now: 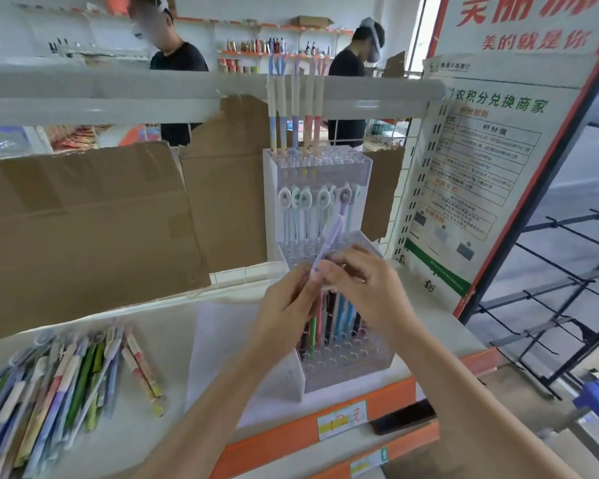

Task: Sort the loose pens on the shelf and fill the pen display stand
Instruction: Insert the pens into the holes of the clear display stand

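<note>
Between the two hands, just in front of the middle tier of the clear pen display stand (pixel 329 257), a pale lilac pen (pixel 329 238) slants up and to the right. Its lower end is pinched by the curled fingers of the left hand (pixel 287 305) and the right hand (pixel 363 285), which meet around it; its upper end reaches the charm-topped pens (pixel 305 209) standing in that tier. It is slim, translucent and motion-blurred. Tall pastel pens (pixel 293 112) fill the top tier, mixed coloured ones (pixel 329 319) the bottom. Loose pens (pixel 59 385) lie heaped on the white shelf (pixel 135 426), well left of the stand.
</note>
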A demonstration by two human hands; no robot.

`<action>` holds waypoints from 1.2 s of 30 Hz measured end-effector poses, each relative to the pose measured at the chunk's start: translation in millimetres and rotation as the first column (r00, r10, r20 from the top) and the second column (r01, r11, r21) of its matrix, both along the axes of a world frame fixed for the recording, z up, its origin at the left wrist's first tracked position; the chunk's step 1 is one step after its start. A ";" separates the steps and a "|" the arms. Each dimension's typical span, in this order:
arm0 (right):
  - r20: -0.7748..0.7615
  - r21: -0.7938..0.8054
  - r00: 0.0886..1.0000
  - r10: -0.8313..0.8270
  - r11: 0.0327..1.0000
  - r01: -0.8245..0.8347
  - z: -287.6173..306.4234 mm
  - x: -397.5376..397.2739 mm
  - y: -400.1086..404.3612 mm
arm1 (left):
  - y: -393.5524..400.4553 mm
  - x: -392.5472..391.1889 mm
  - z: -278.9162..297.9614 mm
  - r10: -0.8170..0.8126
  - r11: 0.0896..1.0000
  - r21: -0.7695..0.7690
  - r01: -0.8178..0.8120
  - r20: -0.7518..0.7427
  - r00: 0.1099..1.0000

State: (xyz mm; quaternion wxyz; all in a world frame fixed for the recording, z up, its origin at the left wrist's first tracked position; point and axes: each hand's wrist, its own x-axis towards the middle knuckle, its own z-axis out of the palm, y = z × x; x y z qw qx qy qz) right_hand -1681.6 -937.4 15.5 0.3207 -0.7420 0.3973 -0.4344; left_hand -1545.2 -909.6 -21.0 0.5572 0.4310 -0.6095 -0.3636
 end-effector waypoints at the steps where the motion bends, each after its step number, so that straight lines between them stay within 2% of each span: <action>1: 0.051 0.040 0.998 0.036 0.998 -0.038 6.3 -1.7 -4.2 | -4.8 -1.3 5.9 0.025 0.999 -0.028 -0.022 0.098 0.995; 4: 0.205 0.086 0.973 0.111 0.988 -0.131 24.6 -11.2 -19.3 | -18.4 0.9 19.8 0.126 0.990 -0.116 -0.084 0.421 0.898; 7: 0.328 0.056 0.945 -0.014 0.998 -0.005 41.5 -22.1 -40.9 | -24.4 11.2 24.7 0.251 0.966 -0.207 -0.155 0.609 0.752; 10: 0.177 -0.065 0.961 -0.213 0.972 0.227 46.6 -29.5 -64.5 | -22.1 18.0 21.2 0.417 0.906 -0.345 -0.245 0.639 0.646; 12: 0.075 -0.102 0.958 -0.275 0.954 0.282 44.2 -32.6 -77.2 | -19.9 20.9 17.5 0.495 0.864 -0.420 -0.278 0.609 0.620; 16: -0.011 -0.125 0.959 -0.284 0.952 0.281 37.8 -30.9 -94.1 | -20.7 33.5 5.0 0.525 0.849 -0.413 -0.328 0.590 0.614; 25: -0.154 -0.206 0.932 -0.329 0.933 0.295 38.1 -22.4 -105.5 | -25.6 36.2 -5.4 0.575 0.796 -0.529 -0.294 0.511 0.639; 30: -0.145 -0.216 0.934 -0.326 0.932 0.292 37.4 -21.6 -109.4 | -27.3 36.8 -4.3 0.535 0.815 -0.522 -0.254 0.506 0.676; 36: -0.299 -0.141 0.900 -0.318 0.947 0.288 14.9 -24.6 -114.0 | -24.5 36.8 -3.4 0.490 0.842 -0.483 -0.240 0.500 0.714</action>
